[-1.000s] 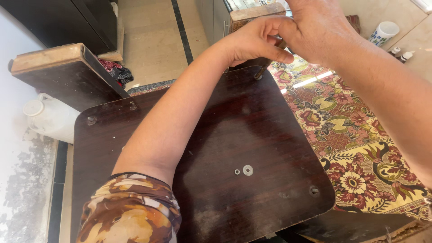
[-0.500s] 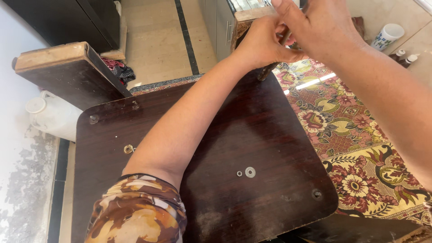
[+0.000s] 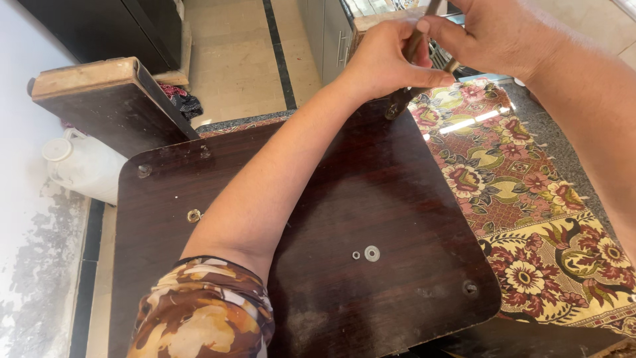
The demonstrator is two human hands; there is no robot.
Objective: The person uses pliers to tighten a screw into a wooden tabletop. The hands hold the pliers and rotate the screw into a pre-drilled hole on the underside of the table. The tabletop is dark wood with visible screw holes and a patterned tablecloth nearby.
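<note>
Metal tool (image 3: 416, 45) sits at the far corner of the dark wooden panel (image 3: 371, 199), and your left hand (image 3: 387, 59) has its grip wrapped round it. Your right hand (image 3: 503, 33) pinches its upper end. Two washers (image 3: 366, 254) lie loose mid-panel.

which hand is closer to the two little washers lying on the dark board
Left. The left hand is up at the board's far corner, above the washers; the right hand is farther, beyond that corner.
</note>
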